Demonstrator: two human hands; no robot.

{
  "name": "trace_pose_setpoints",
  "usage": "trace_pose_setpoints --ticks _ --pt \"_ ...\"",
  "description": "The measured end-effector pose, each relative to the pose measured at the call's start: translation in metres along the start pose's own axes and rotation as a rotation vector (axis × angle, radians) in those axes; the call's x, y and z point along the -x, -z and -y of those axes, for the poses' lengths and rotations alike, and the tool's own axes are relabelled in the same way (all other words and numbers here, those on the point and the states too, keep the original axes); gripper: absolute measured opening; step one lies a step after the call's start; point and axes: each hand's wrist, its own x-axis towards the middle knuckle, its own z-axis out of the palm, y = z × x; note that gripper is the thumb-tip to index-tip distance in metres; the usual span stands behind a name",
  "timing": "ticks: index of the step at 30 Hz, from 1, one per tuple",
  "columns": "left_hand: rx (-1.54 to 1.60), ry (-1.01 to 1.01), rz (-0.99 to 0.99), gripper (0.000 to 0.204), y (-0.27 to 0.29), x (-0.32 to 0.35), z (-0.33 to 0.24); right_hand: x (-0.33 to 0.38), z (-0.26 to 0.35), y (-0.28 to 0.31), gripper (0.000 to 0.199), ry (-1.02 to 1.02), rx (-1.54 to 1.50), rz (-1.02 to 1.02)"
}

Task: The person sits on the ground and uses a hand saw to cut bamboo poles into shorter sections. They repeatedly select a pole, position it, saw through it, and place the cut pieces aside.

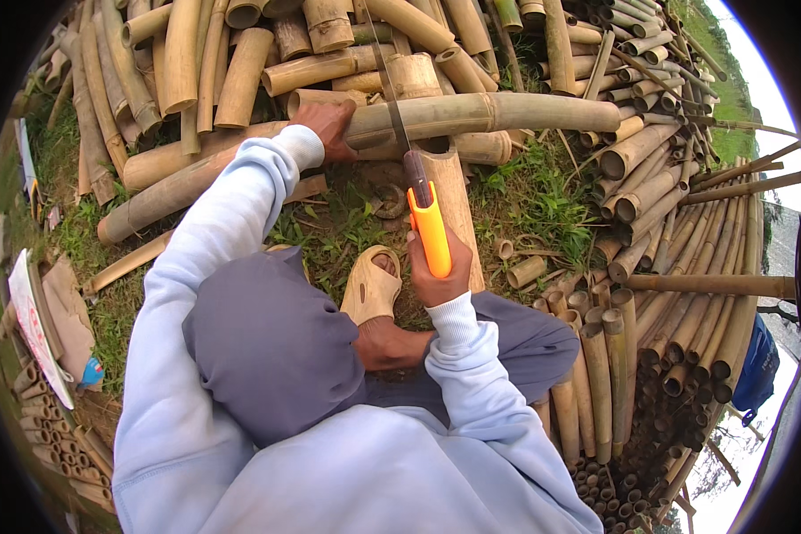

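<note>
The bamboo pole (472, 114) is lying crosswise in front of us, resting on an upright bamboo stub (451, 200) and on the heap of cut bamboo (240, 62) behind it, with its free end jutting out to our right over the grass (534, 196). We are pinning it down with our left hand (329, 125), whose fingers are wrapped over the pole just left of the cut, pressed down onto it. Our right hand (438, 271) is gripping the orange handle (431, 230) of the hand saw (400, 116), fingers clamped tight around it, and the blade is crossing the pole nearly square, its tip reaching out over the heap.

To cut well here, we are judging that the blade should be staying at a right angle to the pole, so the end comes off flat. We are wanting long, even strokes with light pressure, letting the teeth do the work, since a round stalk is apt to roll. Our left hand is sitting close to the blade, so we are keeping those fingers clear of its path. Our sandalled foot (371, 285) is lying beneath the handle, near the stub, and is better kept back. As the cut deepens, the free end may sag and splinter the last fibres, so easing the stroke seems wise.
</note>
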Motion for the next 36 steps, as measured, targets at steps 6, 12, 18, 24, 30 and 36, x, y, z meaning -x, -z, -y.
trace_pose_setpoints --ticks 6,12,18,24,30,36 --pt "-0.007 0.001 0.015 0.064 -0.008 0.005 -0.003 0.118 0.021 0.059 0.034 0.074 0.242 0.009" --pt "0.019 -0.024 0.026 0.065 -0.005 -0.009 -0.012 -0.029 0.003 -0.002 0.008 0.02 0.007 -0.024" --pt "0.012 0.002 0.043 0.067 -0.011 0.005 0.003 0.097 0.006 0.047 0.022 0.011 0.162 -0.019" --pt "-0.011 0.006 0.048 0.067 -0.007 -0.005 -0.007 0.055 0.005 0.025 0.014 -0.005 0.135 -0.008" --pt "0.045 0.125 -0.079 0.062 -0.014 -0.026 0.015 -0.002 -0.017 0.003 0.011 0.036 0.117 -0.044" --pt "0.078 0.134 0.012 0.065 -0.02 -0.021 0.008 0.078 0.022 0.063 0.024 0.208 0.26 -0.017"
